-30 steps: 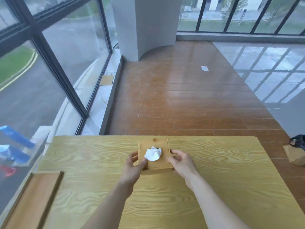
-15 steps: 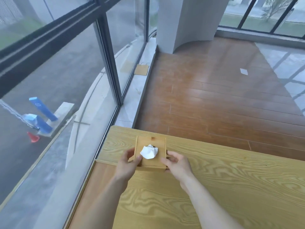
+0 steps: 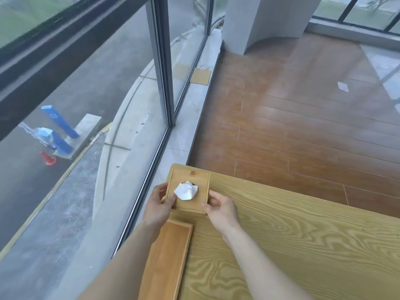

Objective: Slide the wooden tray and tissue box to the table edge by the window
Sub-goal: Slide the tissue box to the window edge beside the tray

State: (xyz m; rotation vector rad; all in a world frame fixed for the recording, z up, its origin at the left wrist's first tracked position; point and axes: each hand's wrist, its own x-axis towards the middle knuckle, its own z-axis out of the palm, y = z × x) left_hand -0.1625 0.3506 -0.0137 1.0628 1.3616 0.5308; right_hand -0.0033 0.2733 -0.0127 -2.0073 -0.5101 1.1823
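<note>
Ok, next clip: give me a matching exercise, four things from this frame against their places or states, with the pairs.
Things:
1. square wooden tissue box
2. long shallow wooden tray
3. crumpled white tissue
4. orange traffic cone

Places or states:
A. outside, beyond the glass
B. held from both sides at the table's far window corner
C. sticking out of a box's top
D. along the window-side table edge, nearer the person

Pairs: 1-B, 2-D, 3-C, 4-A

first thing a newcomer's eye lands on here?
Probably the wooden tissue box with white tissue poking out, gripped by the left hand and right hand at the table's far corner beside the window. Then the wooden tray along the window-side edge, just nearer.
</note>
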